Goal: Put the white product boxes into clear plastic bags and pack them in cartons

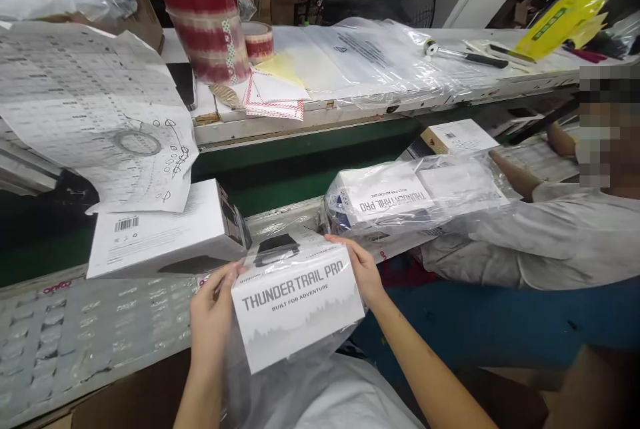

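Note:
A white printed box (300, 322) marked "THUNDER TRAIL PRO" sits tilted in front of me, partly inside a clear plastic bag (250, 392) that hangs toward my lap. My left hand (215, 305) is closed at the box's left edge, its fingers bunched on the bag. On the opposite side, my right hand (364, 272) grips the bag at the box's right upper corner, thumb and fingers along the edge. Left of my hands, another white box (160, 232) with a barcode lies on the bench.
At right, a co-worker's arm (515, 175) reaches to a bagged box (385, 192); another box (460, 135) lies behind it. The shelf ahead carries red-and-white tape rolls (205, 15), flat plastic bags (370, 59) and a tape-handled tool (465, 54). A printed sheet (100, 115) hangs at left.

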A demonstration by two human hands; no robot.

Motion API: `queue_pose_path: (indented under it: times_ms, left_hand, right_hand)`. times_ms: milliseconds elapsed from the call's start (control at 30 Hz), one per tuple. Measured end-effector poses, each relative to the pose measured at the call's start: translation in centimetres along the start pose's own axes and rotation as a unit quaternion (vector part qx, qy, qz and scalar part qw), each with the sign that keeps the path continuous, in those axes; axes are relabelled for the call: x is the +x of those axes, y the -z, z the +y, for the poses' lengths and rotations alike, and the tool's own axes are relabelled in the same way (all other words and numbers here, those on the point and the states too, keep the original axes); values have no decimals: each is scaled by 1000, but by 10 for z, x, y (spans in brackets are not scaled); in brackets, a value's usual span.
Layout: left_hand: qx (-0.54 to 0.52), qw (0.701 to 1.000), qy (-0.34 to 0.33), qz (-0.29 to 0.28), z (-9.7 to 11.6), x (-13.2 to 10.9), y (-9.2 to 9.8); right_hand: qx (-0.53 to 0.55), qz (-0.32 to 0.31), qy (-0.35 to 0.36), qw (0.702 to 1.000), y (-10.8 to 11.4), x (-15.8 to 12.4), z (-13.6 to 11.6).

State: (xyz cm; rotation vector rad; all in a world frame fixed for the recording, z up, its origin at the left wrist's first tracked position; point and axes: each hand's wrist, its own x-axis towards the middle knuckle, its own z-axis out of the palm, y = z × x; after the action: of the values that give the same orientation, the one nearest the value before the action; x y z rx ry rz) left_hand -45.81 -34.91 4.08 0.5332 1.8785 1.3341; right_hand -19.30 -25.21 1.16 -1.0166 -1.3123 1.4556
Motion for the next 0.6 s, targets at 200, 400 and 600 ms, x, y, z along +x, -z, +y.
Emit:
queue_pose_path:
  times_ms: [200, 400, 600]
  left_hand:
    - [-28, 991, 95, -92, -2, 1, 4]
    - [-9, 994, 86, -59, -34, -13, 6]
    - [18, 983, 122, -139, -84, -1, 9]
  right_hand:
    - [-20, 18, -64, 998, -2, 2, 4]
    - [-128, 24, -50, 990, 20, -5, 58]
    - [-148, -31, -107, 983, 26, 21, 140]
